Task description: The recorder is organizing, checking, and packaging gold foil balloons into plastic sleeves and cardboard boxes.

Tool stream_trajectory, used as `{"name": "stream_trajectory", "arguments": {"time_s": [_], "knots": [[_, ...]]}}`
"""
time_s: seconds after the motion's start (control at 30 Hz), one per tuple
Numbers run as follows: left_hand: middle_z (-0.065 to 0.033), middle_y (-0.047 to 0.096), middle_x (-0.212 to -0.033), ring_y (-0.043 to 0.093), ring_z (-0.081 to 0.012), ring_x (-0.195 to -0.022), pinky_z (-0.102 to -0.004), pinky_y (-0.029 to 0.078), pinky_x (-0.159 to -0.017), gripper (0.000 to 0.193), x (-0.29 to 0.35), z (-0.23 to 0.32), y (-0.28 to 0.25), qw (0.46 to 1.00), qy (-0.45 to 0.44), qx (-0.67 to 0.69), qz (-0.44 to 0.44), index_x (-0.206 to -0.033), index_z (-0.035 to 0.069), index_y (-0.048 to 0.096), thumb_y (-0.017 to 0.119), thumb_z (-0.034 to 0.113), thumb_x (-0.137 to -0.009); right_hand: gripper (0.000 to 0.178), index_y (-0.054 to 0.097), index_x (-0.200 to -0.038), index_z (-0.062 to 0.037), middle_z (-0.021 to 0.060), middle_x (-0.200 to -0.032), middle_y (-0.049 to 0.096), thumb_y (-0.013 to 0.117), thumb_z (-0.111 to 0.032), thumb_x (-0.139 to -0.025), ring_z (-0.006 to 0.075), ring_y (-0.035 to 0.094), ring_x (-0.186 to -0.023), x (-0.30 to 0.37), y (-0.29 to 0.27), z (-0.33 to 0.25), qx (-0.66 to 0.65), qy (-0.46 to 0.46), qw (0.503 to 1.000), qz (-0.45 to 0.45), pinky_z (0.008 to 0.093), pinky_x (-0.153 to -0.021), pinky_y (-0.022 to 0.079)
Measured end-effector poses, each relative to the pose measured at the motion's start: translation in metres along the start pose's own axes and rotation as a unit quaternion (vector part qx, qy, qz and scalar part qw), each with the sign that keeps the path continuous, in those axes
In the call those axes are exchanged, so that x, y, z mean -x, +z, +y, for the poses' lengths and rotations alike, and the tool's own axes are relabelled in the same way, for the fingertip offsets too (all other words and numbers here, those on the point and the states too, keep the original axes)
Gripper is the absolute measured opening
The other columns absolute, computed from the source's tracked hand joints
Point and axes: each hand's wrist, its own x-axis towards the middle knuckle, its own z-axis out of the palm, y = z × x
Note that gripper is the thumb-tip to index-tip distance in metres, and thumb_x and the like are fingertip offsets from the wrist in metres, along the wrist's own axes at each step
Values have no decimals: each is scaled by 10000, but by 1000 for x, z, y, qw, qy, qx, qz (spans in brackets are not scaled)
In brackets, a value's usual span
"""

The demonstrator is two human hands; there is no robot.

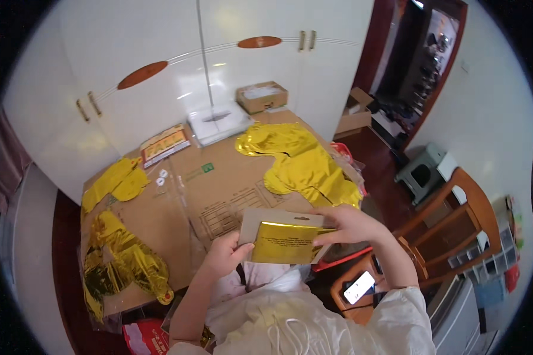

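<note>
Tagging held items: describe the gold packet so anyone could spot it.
Below white cabinets spreads a cardboard surface. At its near edge, the left hand and right hand hold the gold packet. Unlike the loose foil pieces, it is rectangular, on pale card.

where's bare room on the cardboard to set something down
Two patches of cardboard: its middle, between the small white pieces and the large gold foil; and a strip between the lower-left gold foil and the left hand. Crowded: the back edge, with the flat box, white stack and brown box.
</note>
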Motion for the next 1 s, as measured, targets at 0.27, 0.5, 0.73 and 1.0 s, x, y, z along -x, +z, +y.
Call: {"name": "stream_trajectory", "arguments": {"time_s": [0.27, 0.5, 0.73, 1.0], "knots": [[-35, 686, -844, 592, -84, -727, -270, 485, -650, 292, -20, 14, 22, 989, 123, 67, -44, -984, -2, 667, 785, 134, -755, 211, 674, -960, -151, 123, -821, 663, 676, -320, -834, 329, 647, -783, 23, 16, 8, 90, 71, 993, 4, 430, -679, 492], [-44, 701, -973, 629, -111, -895, -273, 507, -795, 209, -18, 34, 24, 987, -2, 157, -38, -1039, -19, 682, 679, -7, -830, 184, 654, -958, -97, 147, -746, 643, 694, -220, -827, 325, 642, -716, 14, 24, -6, 128, 26, 991, -17, 405, -620, 480], [-81, 690, -884, 624, -130, -737, -248, 476, -667, 164, -22, 13, 33, 989, 140, -26, -32, -1005, 14, 681, 668, 101, -867, 189, 590, -1017, -85, 163, -765, 635, 641, -174, -858, 360, 630, -732, 43, 12, 19, 84, 11, 993, -82, 427, -634, 476], [-89, 690, -813, 609, -95, -653, -234, 461, -604, 125, 18, 18, 35, 996, 77, 21, 30, -965, 9, 690, 636, 62, -866, 330, 606, -1120, -57, 179, -1035, 658, 607, -123, -796, 322, 629, -986, 191, 45, 188, 59, 278, 957, -56, 402, -826, 486]]}}
